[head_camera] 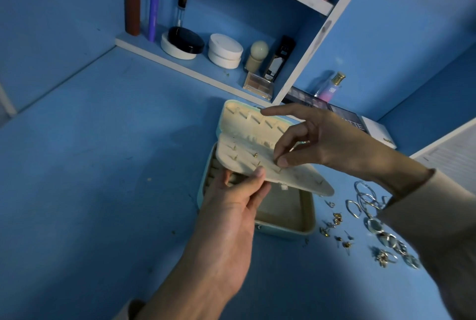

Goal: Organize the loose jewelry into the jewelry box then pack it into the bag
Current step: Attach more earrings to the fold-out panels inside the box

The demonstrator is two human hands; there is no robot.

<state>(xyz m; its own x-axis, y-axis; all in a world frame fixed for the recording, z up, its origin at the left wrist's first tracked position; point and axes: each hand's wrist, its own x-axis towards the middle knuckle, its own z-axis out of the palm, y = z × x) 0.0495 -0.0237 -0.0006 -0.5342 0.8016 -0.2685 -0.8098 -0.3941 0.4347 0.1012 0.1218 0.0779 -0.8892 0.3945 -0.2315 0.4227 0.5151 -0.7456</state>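
While the left hand (231, 214) is holding up the cream flap (244, 162) of the open box (291, 232), its thumb is pressing on the flap's near edge and its fingers (260, 196) are curling underneath, pinching the flap between them. The right hand (322, 139) is reaching over the flap from the right. Its thumb and middle finger are pinching a tiny piece (276, 162) against the flap's surface, too small to make out, and its forefinger is pointing straight out over the lid (239, 118). A gold stud (255, 155) is sitting on the flap near that pinch. The box is lying on the blue tabletop (90, 152), just in front of a shelf (180, 64) that is carrying jars (224, 51) and tubes. Loose jewelry (365, 201) is lying on the tabletop just right of the box, partly under the right forearm: hoops, rings and studs.
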